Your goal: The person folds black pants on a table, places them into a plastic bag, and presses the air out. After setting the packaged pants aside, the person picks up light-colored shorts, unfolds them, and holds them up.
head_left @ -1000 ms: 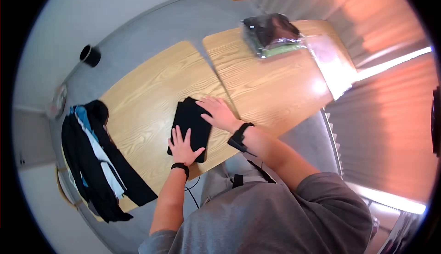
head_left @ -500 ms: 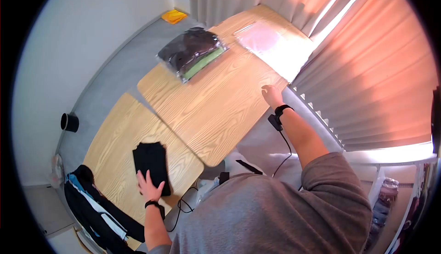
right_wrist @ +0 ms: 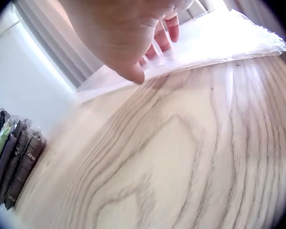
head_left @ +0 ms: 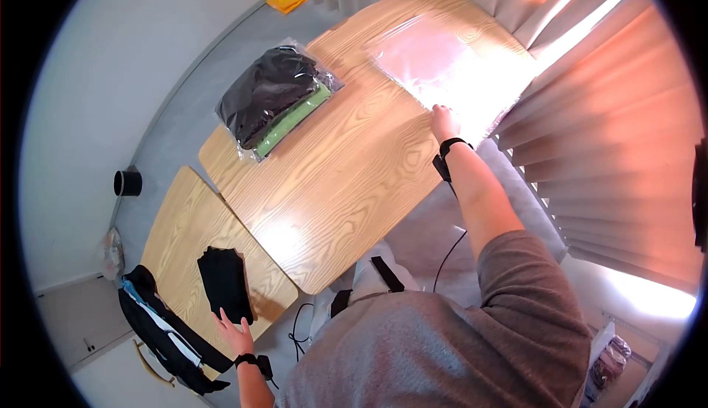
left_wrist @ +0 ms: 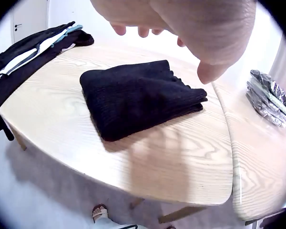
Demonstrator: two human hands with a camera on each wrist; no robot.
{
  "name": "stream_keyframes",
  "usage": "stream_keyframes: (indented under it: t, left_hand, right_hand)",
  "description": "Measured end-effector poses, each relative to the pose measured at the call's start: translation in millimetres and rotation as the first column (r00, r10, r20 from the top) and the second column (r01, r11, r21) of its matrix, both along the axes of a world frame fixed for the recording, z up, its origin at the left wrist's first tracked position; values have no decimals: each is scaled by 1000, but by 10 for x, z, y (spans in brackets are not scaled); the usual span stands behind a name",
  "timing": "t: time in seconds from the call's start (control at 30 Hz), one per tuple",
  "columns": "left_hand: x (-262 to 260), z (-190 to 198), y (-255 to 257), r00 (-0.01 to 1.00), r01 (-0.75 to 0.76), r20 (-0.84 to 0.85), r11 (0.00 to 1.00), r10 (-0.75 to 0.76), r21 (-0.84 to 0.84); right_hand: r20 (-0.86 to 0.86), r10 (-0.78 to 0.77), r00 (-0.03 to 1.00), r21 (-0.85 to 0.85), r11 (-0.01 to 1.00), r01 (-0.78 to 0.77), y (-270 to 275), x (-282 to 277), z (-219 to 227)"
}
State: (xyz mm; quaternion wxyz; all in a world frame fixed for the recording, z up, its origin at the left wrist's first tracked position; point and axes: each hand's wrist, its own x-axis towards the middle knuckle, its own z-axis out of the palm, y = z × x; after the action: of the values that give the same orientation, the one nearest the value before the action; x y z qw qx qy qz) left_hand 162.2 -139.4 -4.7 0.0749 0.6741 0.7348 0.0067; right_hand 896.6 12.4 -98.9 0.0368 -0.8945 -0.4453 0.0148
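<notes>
A folded black knit garment (head_left: 225, 286) lies on the left table. My left hand (head_left: 237, 338) is at its near edge, fingers spread; in the left wrist view this hand (left_wrist: 190, 28) hovers above and behind the ribbed garment (left_wrist: 138, 95), holding nothing. Far to the right, my right hand (head_left: 445, 124) is at the near edge of a flat stack of clear plastic bags (head_left: 420, 54). In the right wrist view its fingers reach over the bags (right_wrist: 214, 43), with the thumb apart from them near the bag edge.
Bagged clothes, dark and green, form a pile (head_left: 273, 102) on the right table (head_left: 346, 187). Black, white and blue garments (head_left: 162, 327) drape over the left table's far end. A narrow seam divides the two tables. Curtains (head_left: 619, 157) hang at the right; a black bin (head_left: 127, 183) stands on the floor.
My right hand has left the black garment and moved right to the plastic bags. My left hand has slid back toward the garment's near edge. The head view has turned right.
</notes>
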Motion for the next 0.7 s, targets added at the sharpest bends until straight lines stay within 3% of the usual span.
stream_keyframes:
  t: [0.1, 0.17, 0.2, 0.27, 0.3, 0.33, 0.4, 0.5, 0.6, 0.67, 0.7]
  left_hand:
    - [114, 30, -25, 999, -31, 28, 999, 31, 19]
    - [305, 80, 64, 997, -28, 77, 999, 24, 42]
    - [451, 120, 142, 996, -36, 81, 998, 32, 45]
    - [760, 204, 323, 969, 111, 210, 987, -133, 115]
    - [946, 261, 428, 942, 153, 280, 980, -184, 128]
    - [1131, 299, 534, 909, 193, 347, 970, -233, 144]
    - [1453, 276, 730, 752, 236, 611, 967, -247, 100]
    - [2122, 562, 922, 402, 346, 912, 936, -85, -65]
    - [2483, 748, 1101, 66, 484, 990, 864, 126, -143]
    - [2551, 1040, 1168, 95, 520, 974, 824, 206, -225]
    - [2476, 933, 1233, 115, 555, 988, 818, 103, -150]
  right_hand:
    - [-59, -45, 997, -62, 997, 42, 125, 130, -83]
    - [-229, -171, 958, 57, 980, 189, 178, 172, -54]
    - [-226, -163, 960, 61, 982, 181, 173, 147, 46]
    - [-432, -38, 901, 272, 947, 170, 103, 39, 312]
    - [-399, 114, 910, 386, 921, 54, 77, 3, 310]
    - [-395, 124, 910, 388, 921, 43, 54, -50, 304]
    - [-680, 398, 616, 533, 845, 43, -65, -446, 662]
    - [-748, 558, 360, 548, 825, -140, -347, -1290, 1273]
    - [-778, 621, 98, 558, 753, -348, -537, -2138, 1583]
    - [-774, 633, 9, 570, 702, -427, -613, -2625, 1687]
    - [-807, 588, -53, 532, 685, -498, -640, -2864, 1765]
